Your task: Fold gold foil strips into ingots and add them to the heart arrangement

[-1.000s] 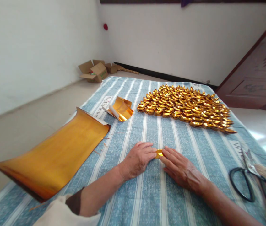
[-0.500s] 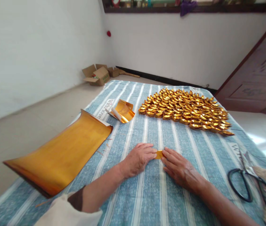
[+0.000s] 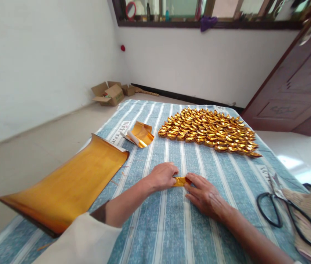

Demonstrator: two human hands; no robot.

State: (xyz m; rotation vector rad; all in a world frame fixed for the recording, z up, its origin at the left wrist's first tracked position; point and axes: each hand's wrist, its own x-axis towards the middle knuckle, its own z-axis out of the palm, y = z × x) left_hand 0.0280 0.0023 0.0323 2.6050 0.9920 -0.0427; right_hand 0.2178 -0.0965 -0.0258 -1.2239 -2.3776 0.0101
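Note:
A small folded strip of gold foil paper (image 3: 180, 182) lies on the striped blue cloth between my two hands. My left hand (image 3: 163, 176) pinches its left end, fingers curled in. At the other end, the fingertips of my right hand (image 3: 202, 192) press on the strip, fingers close together and partly covering it. Beyond them stand many gold paper ingots (image 3: 210, 128), packed in tight rows. To the left lies a large stack of gold foil sheets (image 3: 69, 179), its edges curling. Some curled gold foil pieces (image 3: 141, 134) rest past it.
Black-handled scissors (image 3: 278, 209) lie at the right, partly on a tan knitted cloth (image 3: 309, 209). The striped tablecloth (image 3: 147, 227) covers the table. An open cardboard box (image 3: 108, 94) sits on the floor by the wall. A brown door (image 3: 290, 91) stands at the right.
My left hand has curled its fingers into a pinch, and more of the gold strip shows between the hands. The whole view has tilted up slightly.

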